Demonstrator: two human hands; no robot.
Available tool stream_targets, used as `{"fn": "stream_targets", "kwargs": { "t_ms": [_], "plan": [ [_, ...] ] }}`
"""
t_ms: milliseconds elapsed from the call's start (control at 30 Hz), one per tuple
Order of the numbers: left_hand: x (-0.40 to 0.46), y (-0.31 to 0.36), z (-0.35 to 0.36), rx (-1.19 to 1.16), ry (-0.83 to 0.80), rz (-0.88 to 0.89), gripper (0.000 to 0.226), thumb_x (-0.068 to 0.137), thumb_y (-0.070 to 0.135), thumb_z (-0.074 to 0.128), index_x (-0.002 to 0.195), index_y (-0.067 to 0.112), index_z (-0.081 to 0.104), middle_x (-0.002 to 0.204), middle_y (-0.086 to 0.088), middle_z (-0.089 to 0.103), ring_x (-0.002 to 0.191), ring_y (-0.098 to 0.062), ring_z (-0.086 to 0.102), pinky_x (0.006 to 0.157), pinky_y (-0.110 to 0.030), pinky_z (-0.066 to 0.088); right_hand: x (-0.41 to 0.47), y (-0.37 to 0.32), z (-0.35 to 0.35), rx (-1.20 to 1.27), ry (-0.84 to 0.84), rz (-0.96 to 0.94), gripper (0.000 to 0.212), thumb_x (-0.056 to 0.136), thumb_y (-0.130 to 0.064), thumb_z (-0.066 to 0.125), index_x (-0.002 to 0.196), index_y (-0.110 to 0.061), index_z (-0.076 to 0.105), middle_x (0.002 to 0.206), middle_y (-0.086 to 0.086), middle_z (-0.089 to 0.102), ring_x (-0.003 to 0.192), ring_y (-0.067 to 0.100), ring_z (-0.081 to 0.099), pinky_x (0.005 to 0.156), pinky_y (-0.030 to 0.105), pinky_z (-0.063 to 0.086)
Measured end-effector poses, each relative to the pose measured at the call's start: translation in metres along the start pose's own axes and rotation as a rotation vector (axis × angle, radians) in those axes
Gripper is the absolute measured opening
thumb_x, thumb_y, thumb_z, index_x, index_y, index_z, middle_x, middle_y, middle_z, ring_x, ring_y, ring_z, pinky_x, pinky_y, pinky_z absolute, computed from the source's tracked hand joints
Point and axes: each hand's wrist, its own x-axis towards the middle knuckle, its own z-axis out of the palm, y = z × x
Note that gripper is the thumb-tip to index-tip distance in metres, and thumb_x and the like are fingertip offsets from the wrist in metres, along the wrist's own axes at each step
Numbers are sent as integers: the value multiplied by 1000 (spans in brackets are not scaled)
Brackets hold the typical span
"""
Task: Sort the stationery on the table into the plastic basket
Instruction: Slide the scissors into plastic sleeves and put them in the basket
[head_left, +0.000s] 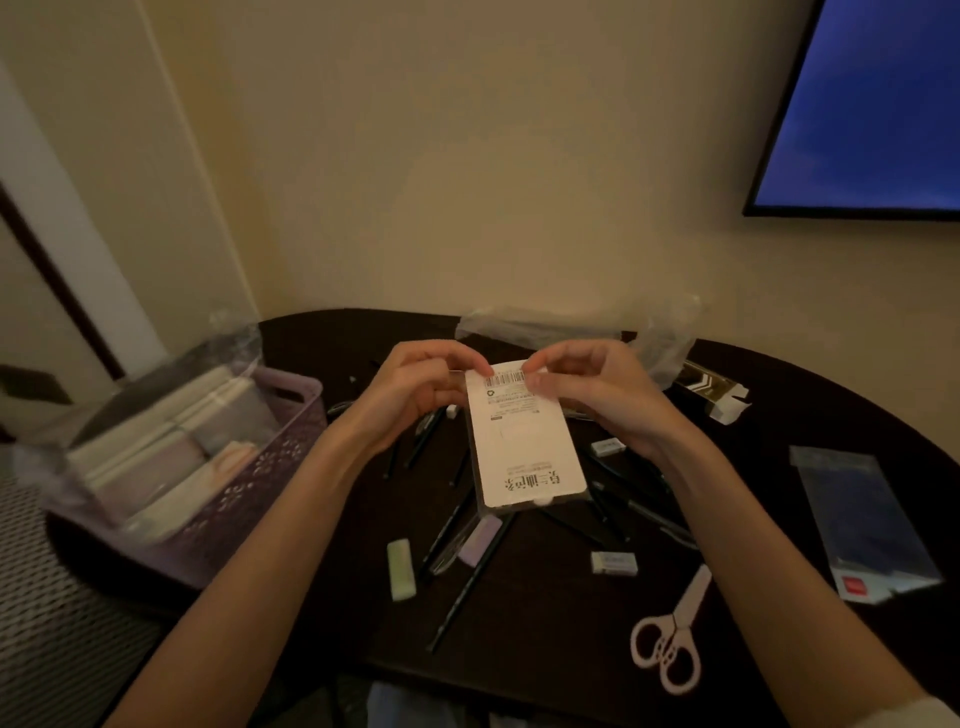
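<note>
while held above the table, the white packet (barcode end) is pinched by both hands' fingers.

Print on white package too small to read. Pens partly hidden beneath it; count unclear. Basket contents blurred under plastic wrap. Screen cut by right edge. Worktop near rim out of frame.

Both bare forearms reach forward, converging. Left hand and right hand are raised, fingers curled, pinching the far end of a pack.
</note>
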Motion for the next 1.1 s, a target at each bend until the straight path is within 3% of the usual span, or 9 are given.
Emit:
{"fn": "stream_targets", "kwargs": {
  "t_ms": [67,200,400,567,700,800,900,1000,1100],
  "plan": [
    [-13,5,0,7,71,-31,25,85,14,48,92,0,67,105,-19,68,106,-32,65,88,-40,55,-4,-2,14,-5,-9,8,13,83,-16,70,94,-9,71,95,4,75,91,14,71,75,23,57],
    [-34,16,1,237,287,-107,7,83,11,71,90,8,69,94,-3,73,91,-14,71,71,-21,56,0,-7,42,-169,107,-70,6,81,-17,73,86,-13,72,89,1,73,86,12,70,76,26,58],
    [-63,17,-9,-41,508,-270,30,79,8,76,104,5,59,98,-13,73,88,-21,73,75,-32,60,11,-12,78,-226,116,-134,19,79,-7,76,92,-9,62,81,-3,66,65,-2,67,58,17,52],
    [-84,15,-24,-10,648,-241,16,79,4,75,90,2,64,93,-14,74,87,-24,73,79,-36,59,18,-16,106,-196,86,-108,44,79,-6,75,113,-15,49,84,6,65,74,11,69,65,28,58],
    [-98,20,-31,113,743,-205,15,80,2,73,84,5,59,85,-10,73,72,-14,72,56,-20,54,25,-17,130,-241,42,-98,40,80,-7,74,111,-17,50,81,5,64,72,11,68,62,26,56],
    [-109,22,-38,111,776,-156,13,82,3,72,84,4,59,80,-7,72,65,-9,71,52,-17,52,31,-14,143,-185,19,-94,36,81,-8,74,112,-14,57,82,1,66,75,9,69,64,22,57],
    [-120,24,-47,123,756,-111,9,84,11,71,88,6,65,80,-4,75,75,-13,73,60,-18,55,34,-14,148,-39,-27,-61,29,82,-9,73,109,-12,65,93,1,71,86,8,70,68,19,56],
    [-131,24,-56,-7,696,-103,26,89,25,66,104,4,67,95,-7,75,90,-20,72,67,-21,55,34,-16,151,87,-71,4,22,82,-11,72,104,-13,69,97,1,73,93,11,70,77,25,58],
    [-141,22,-59,-103,526,-149,45,88,43,61,121,12,62,112,-7,71,105,-22,68,87,-34,53,36,-19,153,243,-176,56,23,85,-9,68,108,-9,67,100,5,74,96,15,70,80,26,57]
  ]
}}
